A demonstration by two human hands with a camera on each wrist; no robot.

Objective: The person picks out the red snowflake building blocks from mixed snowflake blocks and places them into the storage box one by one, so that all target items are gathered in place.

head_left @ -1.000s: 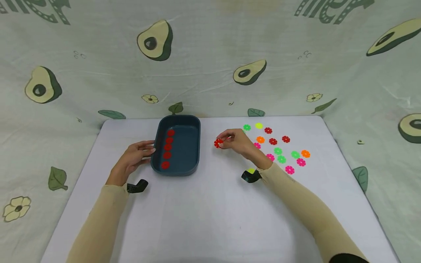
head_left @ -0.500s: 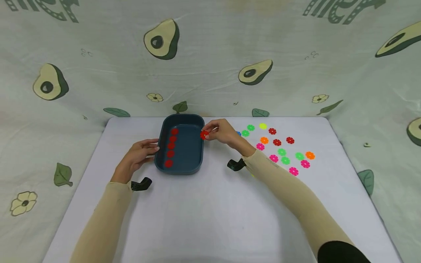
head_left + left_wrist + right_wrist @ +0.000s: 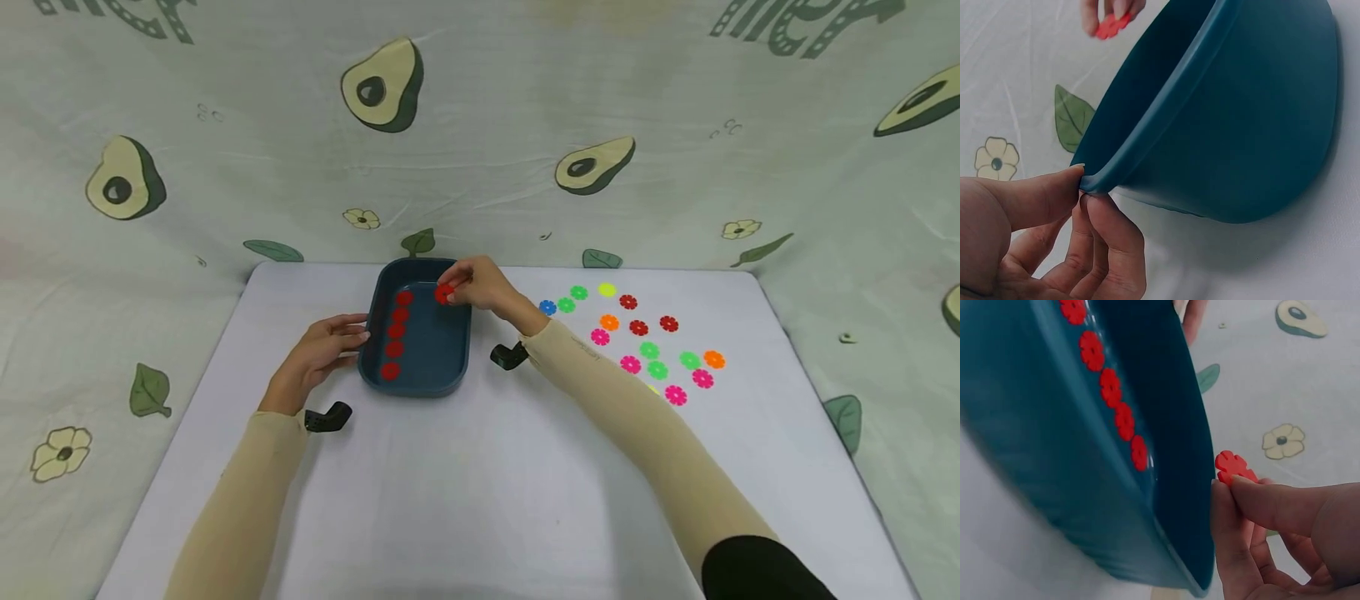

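A dark blue rectangular basin (image 3: 438,360) stands on the white table, with several red notched discs (image 3: 397,331) in a row along the left of its floor. My left hand (image 3: 318,354) is at its left side; in the left wrist view the thumb and index finger pinch the basin's rim (image 3: 1147,125). My right hand (image 3: 483,287) is over the basin's far right part. Between thumb and fingertips it pinches another red notched disc (image 3: 444,293), flower-shaped in the right wrist view. That disc is above the basin floor.
Several loose notched discs lie scattered right of the basin: green (image 3: 648,350), pink (image 3: 676,395), orange (image 3: 715,359), blue (image 3: 547,307), yellow (image 3: 607,290) and red (image 3: 627,302). A cloth printed with avocados (image 3: 384,87) hangs behind the table (image 3: 480,483).
My right hand has carried the red disc leftward from the table to over the basin. The left hand stays at the basin's left rim. The head view has shifted slightly.
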